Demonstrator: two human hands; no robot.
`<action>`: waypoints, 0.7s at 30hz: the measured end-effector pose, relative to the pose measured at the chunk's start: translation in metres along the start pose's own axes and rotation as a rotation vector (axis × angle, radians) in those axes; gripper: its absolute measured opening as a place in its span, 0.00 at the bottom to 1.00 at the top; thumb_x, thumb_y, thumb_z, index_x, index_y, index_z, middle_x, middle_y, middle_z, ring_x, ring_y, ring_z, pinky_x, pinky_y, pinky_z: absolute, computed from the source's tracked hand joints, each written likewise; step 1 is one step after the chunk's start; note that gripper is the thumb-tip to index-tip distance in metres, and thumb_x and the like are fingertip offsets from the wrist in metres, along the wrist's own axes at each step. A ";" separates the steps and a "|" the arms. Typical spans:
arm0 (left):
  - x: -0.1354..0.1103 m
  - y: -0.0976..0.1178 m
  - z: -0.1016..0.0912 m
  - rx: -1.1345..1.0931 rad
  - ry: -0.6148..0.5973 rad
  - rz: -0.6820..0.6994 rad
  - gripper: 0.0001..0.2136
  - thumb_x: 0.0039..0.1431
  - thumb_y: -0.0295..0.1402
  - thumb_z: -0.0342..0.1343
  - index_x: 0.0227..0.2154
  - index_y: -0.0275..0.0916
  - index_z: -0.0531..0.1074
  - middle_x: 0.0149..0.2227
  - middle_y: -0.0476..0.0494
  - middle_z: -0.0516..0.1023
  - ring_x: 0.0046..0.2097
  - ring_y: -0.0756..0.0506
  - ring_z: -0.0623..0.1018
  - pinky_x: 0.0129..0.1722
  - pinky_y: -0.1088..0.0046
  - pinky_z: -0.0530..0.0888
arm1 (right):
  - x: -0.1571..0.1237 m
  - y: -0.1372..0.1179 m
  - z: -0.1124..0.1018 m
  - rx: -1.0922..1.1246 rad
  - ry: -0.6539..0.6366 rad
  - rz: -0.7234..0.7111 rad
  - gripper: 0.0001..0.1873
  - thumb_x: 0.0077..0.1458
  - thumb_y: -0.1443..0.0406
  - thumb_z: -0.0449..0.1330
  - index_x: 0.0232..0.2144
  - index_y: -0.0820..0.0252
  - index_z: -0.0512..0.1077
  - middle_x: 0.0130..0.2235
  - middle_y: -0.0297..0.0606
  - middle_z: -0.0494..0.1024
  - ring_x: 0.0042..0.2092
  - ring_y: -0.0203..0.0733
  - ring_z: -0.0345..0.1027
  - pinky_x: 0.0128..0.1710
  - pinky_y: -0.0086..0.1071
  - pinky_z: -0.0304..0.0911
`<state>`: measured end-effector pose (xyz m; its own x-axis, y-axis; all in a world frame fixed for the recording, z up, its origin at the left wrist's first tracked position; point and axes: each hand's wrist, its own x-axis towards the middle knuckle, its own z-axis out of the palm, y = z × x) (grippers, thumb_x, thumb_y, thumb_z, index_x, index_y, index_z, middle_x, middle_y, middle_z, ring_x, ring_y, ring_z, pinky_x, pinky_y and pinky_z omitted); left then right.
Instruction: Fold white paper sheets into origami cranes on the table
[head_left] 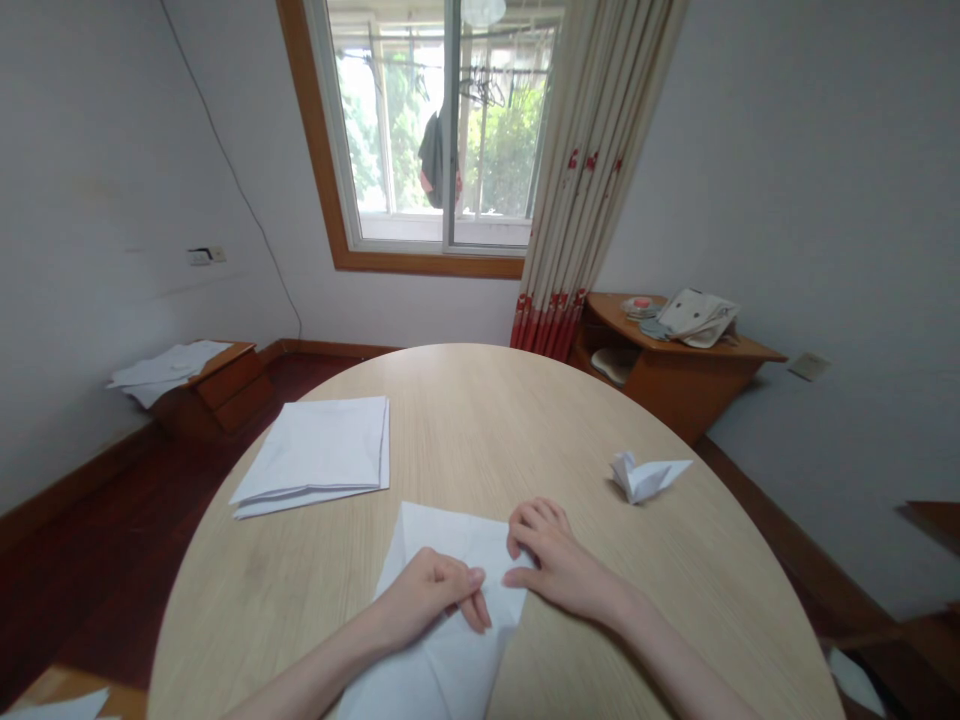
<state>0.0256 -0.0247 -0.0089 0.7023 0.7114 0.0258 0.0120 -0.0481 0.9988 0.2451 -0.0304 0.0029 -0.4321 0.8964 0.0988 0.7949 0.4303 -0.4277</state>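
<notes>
A creased white sheet of paper (450,660) lies on the table in front of me, with folds running across it. My left hand (431,595) rests on the middle of the sheet, closed, its fingers curled under and the thumb near the index finger. What lies under those fingers is partly hidden. At the sheet's upper right edge is my right hand (551,560), its fingers bent and its thumb apart from them, touching the paper. Farther right stands a small folded paper figure (645,478) with a pointed end.
A stack of white paper (322,445) lies at the left of the round wooden table (465,390). Beyond the table are a low drawer cabinet (232,390) with papers at left and a corner shelf (675,350) with a cloth bag (697,315) at right.
</notes>
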 end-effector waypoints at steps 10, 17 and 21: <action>-0.001 0.007 0.003 -0.049 -0.107 -0.042 0.21 0.55 0.50 0.57 0.29 0.33 0.79 0.34 0.40 0.79 0.37 0.44 0.76 0.39 0.72 0.68 | 0.002 0.005 -0.001 0.048 -0.031 0.054 0.12 0.50 0.66 0.66 0.27 0.58 0.64 0.39 0.33 0.67 0.46 0.43 0.58 0.51 0.39 0.51; -0.002 0.009 0.004 -0.066 -0.166 -0.055 0.19 0.57 0.47 0.57 0.35 0.33 0.79 0.36 0.39 0.80 0.40 0.42 0.76 0.43 0.69 0.68 | 0.003 0.005 0.000 0.090 -0.041 0.053 0.12 0.51 0.66 0.66 0.27 0.57 0.63 0.38 0.33 0.67 0.46 0.43 0.58 0.51 0.39 0.51; 0.000 0.009 0.005 -0.118 -0.185 -0.043 0.18 0.58 0.46 0.58 0.33 0.33 0.79 0.36 0.38 0.80 0.40 0.42 0.77 0.44 0.69 0.68 | 0.003 0.005 0.001 0.092 -0.043 0.054 0.12 0.51 0.66 0.66 0.27 0.57 0.63 0.38 0.33 0.67 0.46 0.43 0.58 0.50 0.38 0.51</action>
<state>0.0288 -0.0285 -0.0005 0.8218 0.5696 -0.0145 -0.0307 0.0696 0.9971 0.2477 -0.0255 0.0002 -0.4092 0.9118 0.0357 0.7757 0.3682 -0.5125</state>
